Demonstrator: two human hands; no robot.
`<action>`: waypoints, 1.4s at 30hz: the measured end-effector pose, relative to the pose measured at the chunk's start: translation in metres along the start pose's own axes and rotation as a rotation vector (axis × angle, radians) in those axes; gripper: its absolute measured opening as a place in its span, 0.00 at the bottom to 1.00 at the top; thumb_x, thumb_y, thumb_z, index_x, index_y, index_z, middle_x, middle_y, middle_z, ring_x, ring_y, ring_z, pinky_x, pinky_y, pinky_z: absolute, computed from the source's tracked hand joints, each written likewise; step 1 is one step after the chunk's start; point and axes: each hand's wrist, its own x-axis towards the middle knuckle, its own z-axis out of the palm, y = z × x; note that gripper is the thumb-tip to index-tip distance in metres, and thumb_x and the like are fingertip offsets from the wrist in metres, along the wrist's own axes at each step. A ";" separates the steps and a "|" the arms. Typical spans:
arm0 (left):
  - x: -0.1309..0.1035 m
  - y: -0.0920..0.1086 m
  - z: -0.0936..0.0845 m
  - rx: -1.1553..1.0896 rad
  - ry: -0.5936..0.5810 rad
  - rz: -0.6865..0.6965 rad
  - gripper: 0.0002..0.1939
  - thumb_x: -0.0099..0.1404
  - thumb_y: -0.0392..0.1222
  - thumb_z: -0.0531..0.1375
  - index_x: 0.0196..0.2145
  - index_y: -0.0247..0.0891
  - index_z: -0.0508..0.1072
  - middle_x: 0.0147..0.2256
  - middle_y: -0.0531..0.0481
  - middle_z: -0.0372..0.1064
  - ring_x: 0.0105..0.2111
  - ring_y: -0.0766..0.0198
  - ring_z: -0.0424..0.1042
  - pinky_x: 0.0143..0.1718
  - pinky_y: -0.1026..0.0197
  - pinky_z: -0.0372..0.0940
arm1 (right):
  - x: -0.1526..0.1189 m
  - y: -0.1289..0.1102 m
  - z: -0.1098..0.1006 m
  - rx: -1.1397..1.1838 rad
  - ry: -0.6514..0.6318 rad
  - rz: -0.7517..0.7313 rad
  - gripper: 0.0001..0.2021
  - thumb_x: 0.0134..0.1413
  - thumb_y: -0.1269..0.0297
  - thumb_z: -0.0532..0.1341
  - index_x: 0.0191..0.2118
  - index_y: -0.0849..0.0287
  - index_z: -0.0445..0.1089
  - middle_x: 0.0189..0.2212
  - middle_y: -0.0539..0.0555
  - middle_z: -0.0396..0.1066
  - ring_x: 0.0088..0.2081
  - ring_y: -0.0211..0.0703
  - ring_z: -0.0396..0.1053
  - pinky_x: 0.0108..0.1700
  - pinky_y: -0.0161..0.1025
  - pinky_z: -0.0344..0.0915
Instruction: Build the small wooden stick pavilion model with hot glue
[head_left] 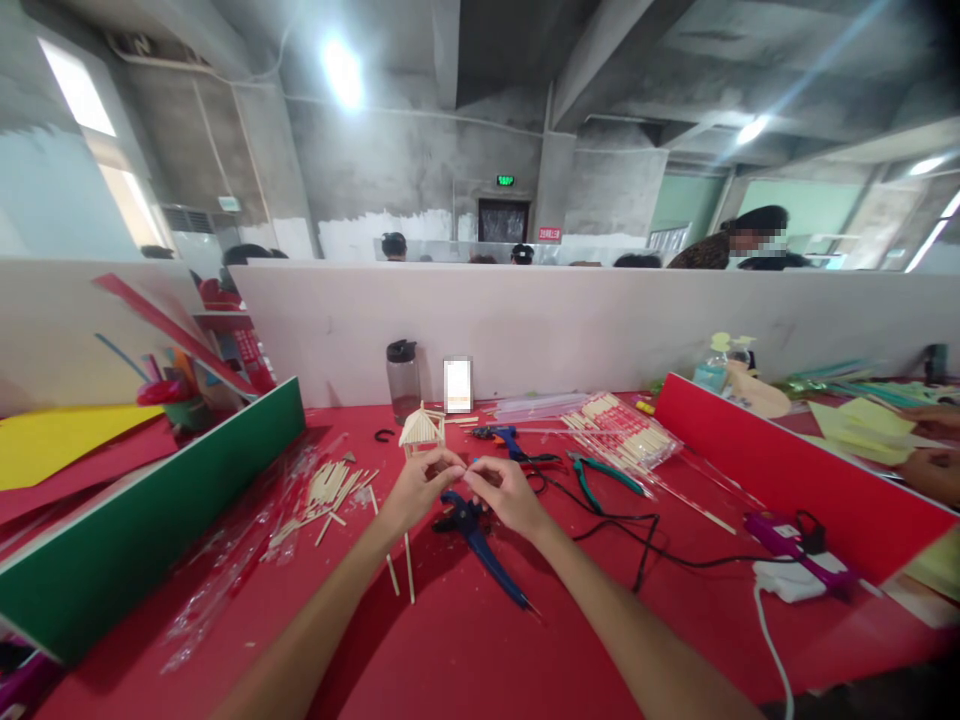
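My left hand (426, 485) and my right hand (506, 492) meet over the middle of the table, thumbs and fingertips pinched together. Whatever lies between the fingertips is too small to make out. Just behind my left hand stands a small model (421, 428) of pale wooden sticks with a peaked roof. Below both hands lies a blue-handled cutting tool (480, 550), its head partly in shadow. Loose wooden sticks (337, 490) are heaped left of my left hand, and two longer sticks (409, 568) lie close to that forearm.
Behind my hands are a blue glue gun (506, 438), a bottle (403, 380) and a phone (458, 385). Green-handled pliers (609, 480), a black cable (637, 520) and packed sticks (626, 430) lie right. Green (165, 510) and red (795, 470) boards flank the table; another person's hand (930, 470) shows far right.
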 end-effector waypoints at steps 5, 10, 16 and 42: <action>-0.001 0.000 -0.001 0.032 0.024 0.000 0.13 0.63 0.50 0.62 0.30 0.36 0.71 0.22 0.56 0.61 0.24 0.69 0.59 0.27 0.65 0.55 | -0.001 -0.004 0.000 -0.063 0.028 -0.059 0.13 0.59 0.56 0.61 0.32 0.60 0.72 0.21 0.48 0.66 0.23 0.35 0.62 0.27 0.32 0.59; -0.003 0.004 -0.001 0.069 -0.013 0.061 0.14 0.66 0.51 0.58 0.32 0.37 0.68 0.24 0.56 0.61 0.25 0.68 0.60 0.28 0.65 0.56 | -0.001 -0.006 0.002 -0.061 0.044 -0.062 0.13 0.59 0.55 0.60 0.33 0.60 0.72 0.22 0.48 0.67 0.22 0.35 0.63 0.27 0.33 0.59; -0.006 0.011 -0.002 0.202 -0.024 0.149 0.13 0.68 0.51 0.56 0.32 0.38 0.66 0.27 0.54 0.62 0.28 0.66 0.61 0.32 0.63 0.56 | -0.002 -0.005 0.001 -0.060 0.053 -0.074 0.13 0.59 0.54 0.60 0.32 0.59 0.72 0.25 0.49 0.68 0.25 0.37 0.64 0.30 0.34 0.61; -0.006 0.017 0.002 0.193 -0.104 0.081 0.15 0.67 0.52 0.56 0.31 0.37 0.68 0.27 0.53 0.63 0.27 0.66 0.61 0.30 0.63 0.57 | 0.001 0.004 -0.005 0.127 -0.081 0.135 0.11 0.55 0.58 0.60 0.27 0.58 0.67 0.18 0.46 0.65 0.20 0.34 0.62 0.22 0.30 0.58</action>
